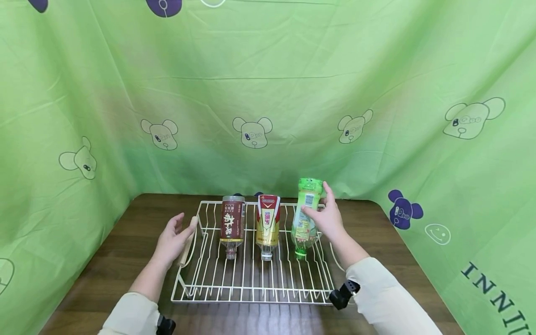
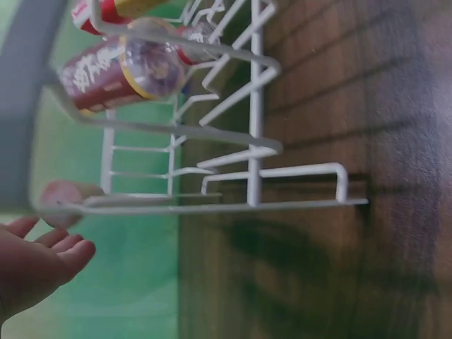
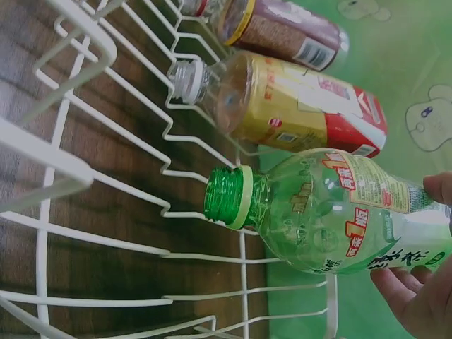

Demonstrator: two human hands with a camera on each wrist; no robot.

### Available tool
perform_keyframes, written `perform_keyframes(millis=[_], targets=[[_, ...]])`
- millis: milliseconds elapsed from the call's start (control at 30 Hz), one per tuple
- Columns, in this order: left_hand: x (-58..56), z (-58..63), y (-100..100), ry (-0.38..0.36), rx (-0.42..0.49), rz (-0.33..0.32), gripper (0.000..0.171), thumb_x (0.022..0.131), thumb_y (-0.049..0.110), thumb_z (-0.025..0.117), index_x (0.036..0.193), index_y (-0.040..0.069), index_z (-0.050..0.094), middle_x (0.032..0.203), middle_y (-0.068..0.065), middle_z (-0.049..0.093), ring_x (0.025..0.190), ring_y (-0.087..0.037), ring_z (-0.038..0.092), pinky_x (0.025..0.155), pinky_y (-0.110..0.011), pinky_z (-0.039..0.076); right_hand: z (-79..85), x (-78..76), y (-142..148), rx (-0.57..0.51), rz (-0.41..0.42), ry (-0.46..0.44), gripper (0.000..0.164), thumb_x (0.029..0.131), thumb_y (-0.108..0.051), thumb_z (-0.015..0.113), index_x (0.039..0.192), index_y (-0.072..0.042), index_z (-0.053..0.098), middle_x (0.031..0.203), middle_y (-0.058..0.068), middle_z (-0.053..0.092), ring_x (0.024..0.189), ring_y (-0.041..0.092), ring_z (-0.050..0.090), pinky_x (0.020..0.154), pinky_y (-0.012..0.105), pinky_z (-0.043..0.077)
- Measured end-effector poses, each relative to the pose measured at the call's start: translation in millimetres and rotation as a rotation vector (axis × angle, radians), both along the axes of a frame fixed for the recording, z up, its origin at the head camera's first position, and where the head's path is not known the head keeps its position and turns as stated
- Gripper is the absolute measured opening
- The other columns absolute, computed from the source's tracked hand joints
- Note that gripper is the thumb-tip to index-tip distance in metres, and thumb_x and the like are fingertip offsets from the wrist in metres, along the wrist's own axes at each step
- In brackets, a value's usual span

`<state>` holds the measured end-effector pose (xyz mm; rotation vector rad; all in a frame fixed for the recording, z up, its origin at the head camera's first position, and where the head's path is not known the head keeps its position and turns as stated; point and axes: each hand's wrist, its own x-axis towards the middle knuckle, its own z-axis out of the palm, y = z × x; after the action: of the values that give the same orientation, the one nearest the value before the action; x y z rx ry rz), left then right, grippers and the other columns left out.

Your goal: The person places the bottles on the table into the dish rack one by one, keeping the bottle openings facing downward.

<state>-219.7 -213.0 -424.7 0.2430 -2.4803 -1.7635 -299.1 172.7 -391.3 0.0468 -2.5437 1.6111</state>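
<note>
A white wire dish rack [image 1: 251,302] stands on the table. My right hand [image 1: 331,218] grips a green plastic bottle [image 3: 304,212], thumb on one side and fingers on the other. That bottle is upside down and slightly tilted, its uncapped green neck at the rack's wires; I cannot tell whether it bears on them. Left of it, a yellow-and-red labelled bottle [image 1: 268,223] and a dark red labelled bottle [image 1: 232,218] stand neck down in the rack. My left hand [image 1: 173,239] is beside the rack's wooden left handle [image 1: 186,251], fingers relaxed, holding nothing.
The rack's right-hand wire loop [image 1: 336,258] is close to my right forearm. Behind the brown wooden table [image 1: 138,223] hangs a green curtain [image 1: 251,83] with bear prints, which also runs along both sides.
</note>
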Motion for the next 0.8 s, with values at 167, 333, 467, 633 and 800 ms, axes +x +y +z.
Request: perform_keyframes(millis=[167, 333, 467, 633, 800], targets=[[-3.2, -13.4, -5.9, -0.07, -0.03, -0.046, 0.067, 0.1, 0.016, 0.049, 0.154, -0.003, 0.015, 0.156, -0.037, 0.015, 0.144, -0.051, 0.019, 0.118, -0.057, 0.022, -3.5, -5.2, 0.4, 0.044, 0.007, -0.011, 0.1, 0.087, -0.015, 0.069, 0.159, -0.021, 0.0, 0.132, 0.028, 0.045, 0.112, 0.043, 0.058, 0.086, 0.047, 0.056], [-5.8, -24.2, -6.9, -0.066, 0.026, -0.095, 0.066, 0.101, 0.01, 0.045, 0.154, -0.006, 0.01, 0.157, -0.037, 0.011, 0.146, -0.048, 0.017, 0.119, -0.055, 0.023, -8.2, -8.4, 1.0, 0.09, 0.005, -0.031, 0.1, 0.088, -0.016, 0.068, 0.159, -0.021, -0.002, 0.137, 0.03, 0.042, 0.116, 0.045, 0.054, 0.092, 0.053, 0.053], [-6.2, -28.5, -5.7, -0.061, 0.059, -0.142, 0.065, 0.102, 0.009, 0.041, 0.154, -0.007, 0.005, 0.159, -0.034, 0.008, 0.148, -0.046, 0.013, 0.121, -0.052, 0.016, -13.6, -10.8, 0.4, 0.107, 0.007, -0.048, 0.1, 0.088, -0.015, 0.068, 0.159, -0.021, -0.002, 0.141, 0.03, 0.04, 0.119, 0.047, 0.052, 0.096, 0.056, 0.049], [-6.5, -32.0, -2.7, -0.048, 0.082, -0.158, 0.063, 0.101, 0.005, 0.039, 0.154, -0.007, 0.007, 0.159, -0.031, 0.011, 0.148, -0.044, 0.014, 0.122, -0.053, 0.012, -19.2, -13.7, -0.7, 0.123, 0.006, -0.062, 0.099, 0.088, -0.016, 0.068, 0.159, -0.021, -0.001, 0.142, 0.03, 0.04, 0.118, 0.047, 0.053, 0.098, 0.058, 0.047], [-6.3, -33.1, -1.6, -0.048, 0.088, -0.155, 0.061, 0.101, 0.004, 0.038, 0.154, -0.006, 0.01, 0.159, -0.031, 0.014, 0.148, -0.043, 0.016, 0.122, -0.054, 0.012, -22.8, -16.4, -0.1, 0.13, 0.008, -0.074, 0.1, 0.088, -0.017, 0.068, 0.159, -0.021, -0.002, 0.144, 0.032, 0.037, 0.12, 0.048, 0.051, 0.098, 0.058, 0.047]])
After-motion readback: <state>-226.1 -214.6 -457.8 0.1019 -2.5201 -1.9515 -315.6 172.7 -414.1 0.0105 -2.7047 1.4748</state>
